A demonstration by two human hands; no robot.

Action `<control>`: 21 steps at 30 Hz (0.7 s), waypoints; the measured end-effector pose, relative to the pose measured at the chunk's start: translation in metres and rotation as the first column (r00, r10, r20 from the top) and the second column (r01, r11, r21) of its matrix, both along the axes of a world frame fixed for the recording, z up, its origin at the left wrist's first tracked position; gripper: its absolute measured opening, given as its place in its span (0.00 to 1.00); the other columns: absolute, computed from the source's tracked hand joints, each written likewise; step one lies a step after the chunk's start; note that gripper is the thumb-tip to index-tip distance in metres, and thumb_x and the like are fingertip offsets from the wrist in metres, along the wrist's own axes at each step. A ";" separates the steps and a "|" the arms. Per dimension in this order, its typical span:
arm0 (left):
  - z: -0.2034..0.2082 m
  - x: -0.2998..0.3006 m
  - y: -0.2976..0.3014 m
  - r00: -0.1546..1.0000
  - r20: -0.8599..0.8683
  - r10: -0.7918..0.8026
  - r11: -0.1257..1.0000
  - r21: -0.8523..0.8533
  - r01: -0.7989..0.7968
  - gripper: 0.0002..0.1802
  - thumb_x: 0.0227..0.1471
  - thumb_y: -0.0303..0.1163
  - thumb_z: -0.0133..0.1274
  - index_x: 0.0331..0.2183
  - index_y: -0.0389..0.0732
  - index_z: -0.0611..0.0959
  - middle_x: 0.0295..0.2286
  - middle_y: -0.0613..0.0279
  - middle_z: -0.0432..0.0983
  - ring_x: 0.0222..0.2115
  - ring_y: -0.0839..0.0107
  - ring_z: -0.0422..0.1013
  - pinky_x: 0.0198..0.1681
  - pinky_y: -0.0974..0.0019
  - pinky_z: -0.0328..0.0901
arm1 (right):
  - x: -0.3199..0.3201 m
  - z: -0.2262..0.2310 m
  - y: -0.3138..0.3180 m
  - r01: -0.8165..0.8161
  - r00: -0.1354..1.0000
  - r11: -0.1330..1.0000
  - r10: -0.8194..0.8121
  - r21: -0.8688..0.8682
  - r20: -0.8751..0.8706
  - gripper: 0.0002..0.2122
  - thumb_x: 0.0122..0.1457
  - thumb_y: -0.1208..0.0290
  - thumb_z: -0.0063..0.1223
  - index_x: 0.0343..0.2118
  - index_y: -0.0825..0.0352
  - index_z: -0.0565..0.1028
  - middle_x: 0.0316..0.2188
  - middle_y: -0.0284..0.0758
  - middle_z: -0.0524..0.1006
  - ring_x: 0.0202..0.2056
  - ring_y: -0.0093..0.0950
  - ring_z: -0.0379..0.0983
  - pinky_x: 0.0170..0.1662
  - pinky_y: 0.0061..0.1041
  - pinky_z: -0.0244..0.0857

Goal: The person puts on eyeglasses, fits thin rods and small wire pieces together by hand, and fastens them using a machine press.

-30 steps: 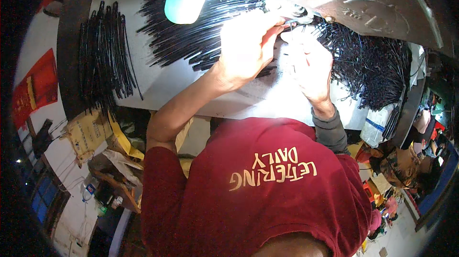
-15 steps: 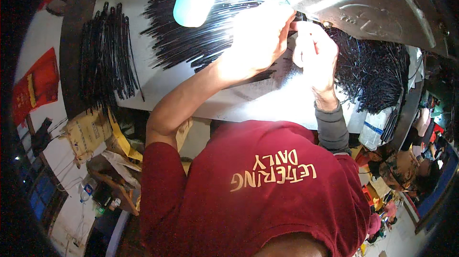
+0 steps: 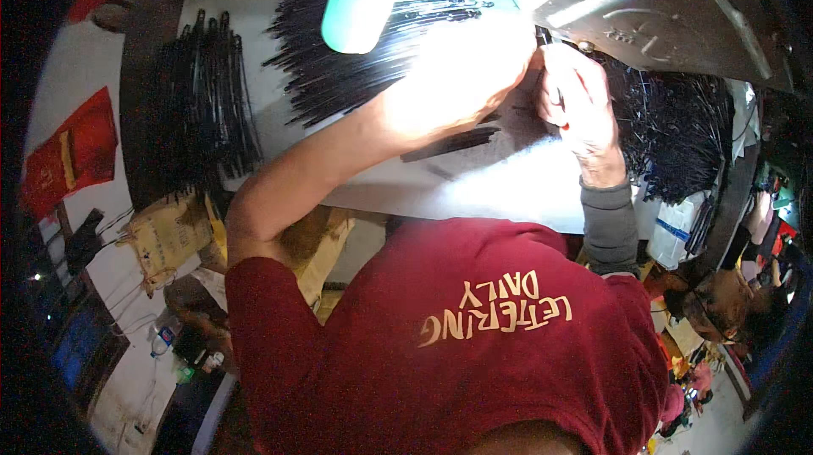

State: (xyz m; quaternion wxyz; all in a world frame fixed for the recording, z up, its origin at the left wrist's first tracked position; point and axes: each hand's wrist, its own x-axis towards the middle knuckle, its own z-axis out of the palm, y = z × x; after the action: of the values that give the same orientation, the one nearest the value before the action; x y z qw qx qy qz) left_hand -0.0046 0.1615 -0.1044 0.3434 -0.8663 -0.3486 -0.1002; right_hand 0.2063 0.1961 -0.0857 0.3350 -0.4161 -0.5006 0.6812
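In the head view, below-left of the metal cover (image 3: pixel 660 19), the right hand (image 3: pixel 579 99) bends its fingers inward, beside the left hand (image 3: pixel 478 65), whose opening glare hides; whether either grips anything cannot be told. On the tabletop (image 3: pixel 500 180), black strips (image 3: pixel 334 65) lie left of the cover, a black heap (image 3: pixel 682 129) below it.

Glare swallows your left hand (image 3: pixel 478 61); you cannot see what your right hand (image 3: pixel 582 103) holds. The picture's top cuts off the far edge of the surface (image 3: pixel 500 191), black rods (image 3: pixel 326 65) and lamp (image 3: pixel 364 6); a metal cover (image 3: pixel 669 27) partly hides the heap (image 3: pixel 682 137) near the right edge.
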 end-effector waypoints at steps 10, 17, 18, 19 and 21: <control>0.019 -0.007 0.008 0.557 0.819 0.136 0.761 -0.447 0.471 0.14 0.50 0.21 0.50 0.41 0.31 0.77 0.27 0.51 0.76 0.22 0.59 0.73 0.26 0.65 0.66 | -0.008 -0.031 0.004 -0.175 0.983 0.880 0.182 0.442 0.026 0.07 0.59 0.69 0.49 0.27 0.65 0.71 0.18 0.29 0.67 0.18 0.21 0.61 0.22 0.24 0.56; 0.007 -0.064 0.021 0.621 0.615 0.486 0.852 -0.493 -0.179 0.10 0.46 0.22 0.57 0.35 0.38 0.81 0.29 0.53 0.72 0.34 0.57 0.67 0.39 0.57 0.62 | -0.022 -0.001 -0.047 -0.661 0.737 0.248 0.041 0.708 0.674 0.13 0.52 0.67 0.58 0.41 0.61 0.77 0.26 0.32 0.75 0.29 0.30 0.72 0.34 0.32 0.64; 0.009 -0.063 0.022 0.602 0.631 0.490 0.844 -0.517 -0.145 0.09 0.45 0.22 0.57 0.33 0.37 0.81 0.29 0.54 0.72 0.35 0.57 0.67 0.40 0.57 0.62 | -0.018 -0.001 -0.047 -0.661 0.737 0.246 0.036 0.709 0.675 0.13 0.52 0.67 0.58 0.41 0.61 0.77 0.26 0.32 0.75 0.29 0.30 0.72 0.34 0.32 0.64; 0.007 -0.063 0.024 0.590 0.663 0.461 0.859 -0.501 -0.108 0.07 0.46 0.21 0.56 0.32 0.36 0.81 0.29 0.54 0.73 0.34 0.58 0.68 0.39 0.59 0.63 | -0.016 -0.002 -0.047 -0.601 0.787 0.288 0.054 0.745 0.614 0.14 0.51 0.71 0.58 0.42 0.64 0.77 0.25 0.33 0.75 0.26 0.30 0.72 0.32 0.31 0.65; 0.002 -0.067 0.024 0.566 0.715 0.411 0.884 -0.465 -0.055 0.07 0.46 0.21 0.56 0.32 0.36 0.81 0.29 0.55 0.73 0.34 0.59 0.69 0.39 0.60 0.63 | -0.007 0.006 -0.056 -0.504 0.845 0.495 0.116 0.708 0.522 0.12 0.52 0.79 0.56 0.41 0.70 0.78 0.24 0.36 0.77 0.23 0.27 0.73 0.30 0.25 0.70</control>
State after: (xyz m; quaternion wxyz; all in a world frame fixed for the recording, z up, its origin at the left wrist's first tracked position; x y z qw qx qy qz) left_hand -0.0718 0.1853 -0.1022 -0.0190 -0.7235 -0.5907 -0.3566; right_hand 0.1990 0.1406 -0.0796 0.2457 -0.2417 -0.8850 0.3129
